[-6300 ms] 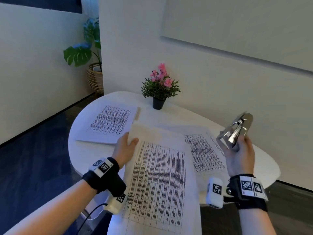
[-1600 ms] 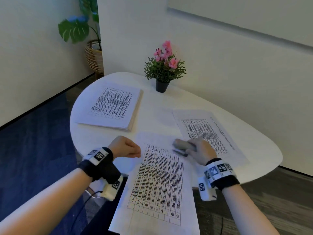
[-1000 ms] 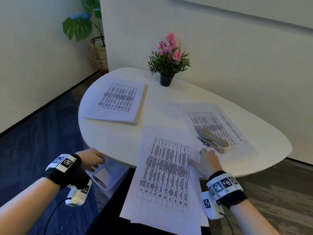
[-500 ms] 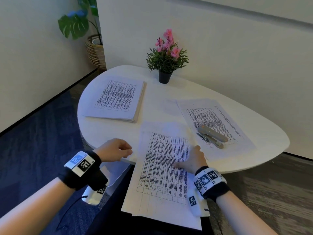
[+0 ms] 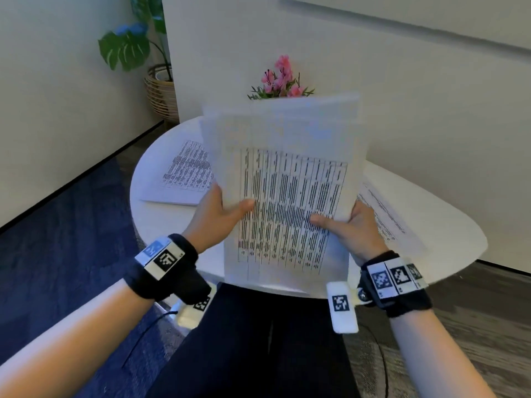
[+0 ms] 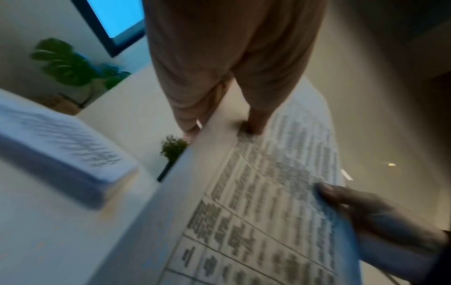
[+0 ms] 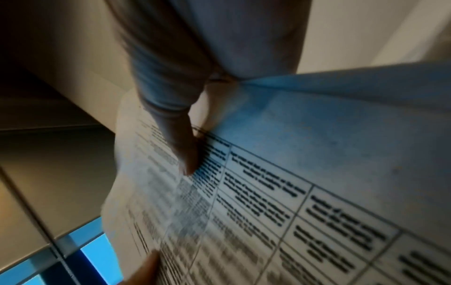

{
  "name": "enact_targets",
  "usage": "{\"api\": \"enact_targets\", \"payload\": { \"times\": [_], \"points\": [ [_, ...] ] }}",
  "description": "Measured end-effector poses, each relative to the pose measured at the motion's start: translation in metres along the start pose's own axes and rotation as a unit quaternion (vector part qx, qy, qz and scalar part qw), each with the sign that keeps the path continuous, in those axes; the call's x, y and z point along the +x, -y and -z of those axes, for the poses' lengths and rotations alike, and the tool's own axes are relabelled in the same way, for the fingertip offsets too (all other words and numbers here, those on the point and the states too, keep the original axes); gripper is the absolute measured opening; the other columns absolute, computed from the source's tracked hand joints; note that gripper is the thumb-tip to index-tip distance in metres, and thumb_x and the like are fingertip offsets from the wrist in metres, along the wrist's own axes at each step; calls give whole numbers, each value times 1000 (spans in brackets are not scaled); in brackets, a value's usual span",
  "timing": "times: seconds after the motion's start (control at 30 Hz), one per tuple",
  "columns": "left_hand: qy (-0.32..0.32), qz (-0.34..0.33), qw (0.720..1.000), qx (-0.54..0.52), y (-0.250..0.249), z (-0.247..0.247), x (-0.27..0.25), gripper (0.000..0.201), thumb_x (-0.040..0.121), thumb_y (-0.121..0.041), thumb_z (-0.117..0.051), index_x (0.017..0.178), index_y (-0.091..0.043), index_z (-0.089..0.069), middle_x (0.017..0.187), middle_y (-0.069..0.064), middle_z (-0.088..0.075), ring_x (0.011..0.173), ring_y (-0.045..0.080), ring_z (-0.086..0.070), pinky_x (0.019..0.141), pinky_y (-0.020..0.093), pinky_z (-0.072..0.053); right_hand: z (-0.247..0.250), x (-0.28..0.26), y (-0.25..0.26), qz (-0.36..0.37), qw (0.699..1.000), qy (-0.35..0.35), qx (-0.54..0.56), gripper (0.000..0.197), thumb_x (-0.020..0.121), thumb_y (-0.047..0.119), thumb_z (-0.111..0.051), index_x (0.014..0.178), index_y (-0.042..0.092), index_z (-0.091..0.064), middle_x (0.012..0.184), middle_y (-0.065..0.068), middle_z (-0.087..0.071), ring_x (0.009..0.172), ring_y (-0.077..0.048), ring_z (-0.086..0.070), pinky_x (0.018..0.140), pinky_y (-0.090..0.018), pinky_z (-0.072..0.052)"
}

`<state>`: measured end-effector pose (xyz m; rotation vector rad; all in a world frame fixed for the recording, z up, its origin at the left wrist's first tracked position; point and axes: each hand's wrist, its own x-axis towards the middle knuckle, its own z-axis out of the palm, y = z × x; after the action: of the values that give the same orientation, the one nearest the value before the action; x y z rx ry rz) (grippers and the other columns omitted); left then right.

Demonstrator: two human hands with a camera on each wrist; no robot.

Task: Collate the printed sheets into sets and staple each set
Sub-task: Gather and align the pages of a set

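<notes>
Both our hands, left (image 5: 214,216) and right (image 5: 352,229), grip the printed sheets (image 5: 287,191) upright above the surface (image 5: 431,222).

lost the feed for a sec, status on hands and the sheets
Left hand and right hand grip the set of sheets, lifted off the table. Stapler hidden behind sheets. Nothing in the way.

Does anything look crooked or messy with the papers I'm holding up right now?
Yes. The top edges of the held sheets are fanned out, not flush, so they look unaligned. Left hand and right hand grip the sides.
</notes>
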<state>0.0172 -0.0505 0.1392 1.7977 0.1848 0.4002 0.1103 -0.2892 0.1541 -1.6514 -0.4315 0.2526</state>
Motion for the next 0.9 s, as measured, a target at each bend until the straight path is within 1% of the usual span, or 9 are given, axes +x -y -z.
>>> {"api": "enact_targets", "payload": {
  "times": [0.1, 0.23, 0.33, 0.4, 0.5, 0.63, 0.73, 0.8, 0.9],
  "points": [
    [-30, -62, 997, -21, -26, -9, 11, 42, 91, -19, -61, 130, -12, -44, 119, -4, -64, 110, 7, -61, 96, 39, -51, -2, 11, 18, 54, 997, -46, 9, 26, 72, 11, -75, 93, 22, -66, 84, 14, -72, 86, -4, -69, 76, -22, -55],
    [-85, -140, 986, -15, -51, -8, 25, 55, 94, -19, -58, 138, -8, -27, 122, -6, -55, 110, 6, -59, 92, 35, -53, 4, 21, 31, 96, 989, -97, 63, 25, 69, 20, -75, 93, 23, -68, 88, 11, -74, 89, -7, -69, 76, -26, -56],
    [-102, -233, 967, -26, -62, -5, 31, 75, 95, -8, -53, 148, -11, 1, 139, 13, -43, 119, 19, -55, 97, 43, -50, 6, 25, 33, 105, 986, -102, 80, 19, 79, 5, -70, 98, 10, -66, 83, 9, -74, 82, -7, -69, 67, -21, -54],
    [-98, -273, 957, 0, -65, -6, 36, 78, 96, -9, -49, 149, -14, 8, 147, 20, -33, 125, 31, -50, 99, 55, -46, 5, 27, 34, 109, 986, -102, 74, 16, 82, 4, -68, 95, 11, -65, 81, 9, -74, 79, -7, -69, 66, -21, -54],
    [-116, -296, 946, 60, -73, -7, 38, 68, 98, -9, -45, 148, -14, 1, 155, 18, -21, 129, 26, -47, 102, 50, -44, 1, 29, 40, 131, 983, -112, 71, 17, 83, 3, -67, 89, 20, -64, 78, 12, -73, 76, -4, -68, 67, -21, -54],
    [-133, -291, 947, 29, -83, -7, 36, 59, 95, -8, -51, 145, -14, -21, 135, 5, -45, 111, 24, -57, 88, 44, -54, -2, 33, 50, 168, 969, -137, 118, 15, 80, 5, -70, 86, 17, -65, 77, 10, -73, 75, -5, -68, 67, -21, -54],
    [-141, -270, 952, -19, -80, -7, 41, 61, 95, -9, -54, 144, -8, -18, 115, -1, -50, 96, 17, -64, 78, 36, -58, -3, 32, 45, 162, 972, -125, 115, 18, 73, 14, -74, 89, 15, -65, 78, 11, -73, 76, -4, -68, 66, -20, -53],
    [-143, -238, 960, -33, -73, -7, 43, 65, 94, -14, -57, 145, -8, -17, 112, 1, -54, 94, 16, -65, 77, 34, -58, -3, 31, 35, 133, 983, -97, 78, 22, 74, 5, -74, 91, 15, -65, 80, 11, -73, 79, -5, -69, 66, -19, -53],
    [-143, -191, 971, -16, -63, -8, 43, 54, 92, -24, -62, 136, -14, -32, 107, -10, -56, 96, 13, -65, 76, 34, -59, -4, 30, 18, 97, 992, -72, 18, 26, 69, 6, -79, 87, 20, -67, 81, 12, -73, 83, -7, -70, 70, -24, -56]
  ]
}}
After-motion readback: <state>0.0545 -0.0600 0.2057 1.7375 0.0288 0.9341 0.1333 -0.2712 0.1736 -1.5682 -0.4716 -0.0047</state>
